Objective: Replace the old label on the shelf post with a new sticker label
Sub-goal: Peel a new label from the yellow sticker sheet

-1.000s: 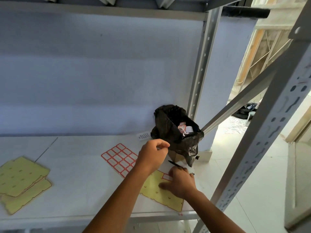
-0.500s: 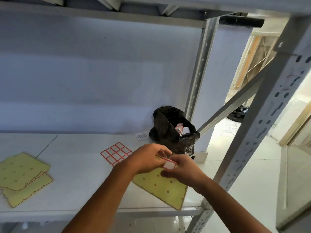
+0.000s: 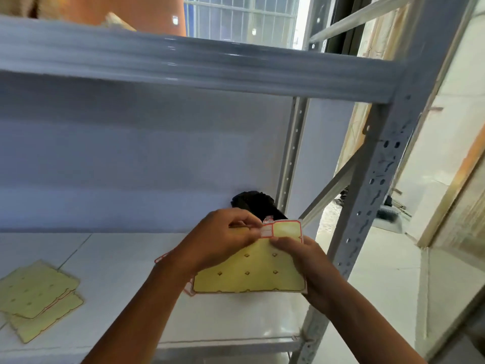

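Head view looks under a grey shelf beam [image 3: 199, 67] at two hands raised over the white shelf board [image 3: 126, 258]. Left hand [image 3: 223, 237] pinches a small red-bordered white sticker label [image 3: 267, 230] between thumb and forefinger at the top left corner of a yellow backing sheet [image 3: 252, 269]; the other fingers are curled in. Right hand [image 3: 304, 261] grips that sheet along its right edge, thumb on the front face just under the label, fingers behind. The sheet is held tilted above the board and covers most of a sheet of red-framed labels [image 3: 189, 286] lying beneath it, whose edges show only at the left. Behind the hands sits a black bag [image 3: 253, 203], its lower half hidden by them. A pile of spent yellow backing sheets [image 3: 36, 298] lies well apart at the left. The front shelf post [image 3: 378, 174], grey with rows of slots, rises just right of the hands; motion blur makes any label on it impossible to tell. A rear post [image 3: 292, 151] stands behind the bag.
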A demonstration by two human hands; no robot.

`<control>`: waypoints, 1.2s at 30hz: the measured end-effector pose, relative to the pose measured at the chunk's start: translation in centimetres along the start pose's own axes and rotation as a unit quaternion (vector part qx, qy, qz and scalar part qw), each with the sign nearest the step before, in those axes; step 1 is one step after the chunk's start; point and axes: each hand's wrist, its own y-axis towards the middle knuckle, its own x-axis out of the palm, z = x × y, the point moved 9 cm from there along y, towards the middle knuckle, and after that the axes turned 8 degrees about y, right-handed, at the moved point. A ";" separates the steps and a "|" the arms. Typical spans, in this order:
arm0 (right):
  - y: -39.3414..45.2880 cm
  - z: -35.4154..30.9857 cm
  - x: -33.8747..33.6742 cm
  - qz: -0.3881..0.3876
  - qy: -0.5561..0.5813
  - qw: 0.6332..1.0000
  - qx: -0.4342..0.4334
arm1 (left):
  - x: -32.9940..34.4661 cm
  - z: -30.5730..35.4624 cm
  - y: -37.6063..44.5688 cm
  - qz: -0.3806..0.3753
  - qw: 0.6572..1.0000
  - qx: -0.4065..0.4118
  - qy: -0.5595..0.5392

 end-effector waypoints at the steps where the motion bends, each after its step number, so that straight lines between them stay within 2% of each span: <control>1: -0.5 -1.0 0.0 0.000 -0.008 1.000 -0.013 | -0.7 1.2 -0.2 0.010 1.000 0.023 0.012; 4: -2.6 -4.4 0.4 0.010 -0.026 0.999 -0.046 | -3.1 5.1 -1.0 0.041 0.996 0.077 0.026; 8: -4.9 -7.6 1.7 0.017 -0.049 0.997 -0.061 | -6.2 8.5 -2.0 0.069 0.993 0.084 0.047; 20: -10.0 -12.8 5.2 0.000 -0.134 0.980 -0.146 | -10.2 12.8 -5.1 0.134 0.976 0.129 0.111; 23: -10.8 -14.0 5.0 0.025 -0.157 0.970 -0.184 | -10.0 13.5 -5.4 0.131 0.973 0.145 0.124; 26: -11.7 -14.9 5.2 0.015 -0.178 0.961 -0.212 | -9.7 13.8 -5.5 0.108 0.973 0.157 0.132; 32: -12.5 -15.4 5.7 -0.012 -0.208 0.949 -0.238 | -9.3 13.8 -5.8 0.104 0.976 0.159 0.111; 36: -12.0 -15.7 5.4 -0.003 -0.243 0.935 -0.260 | -9.8 13.0 -5.6 0.115 0.985 0.122 0.025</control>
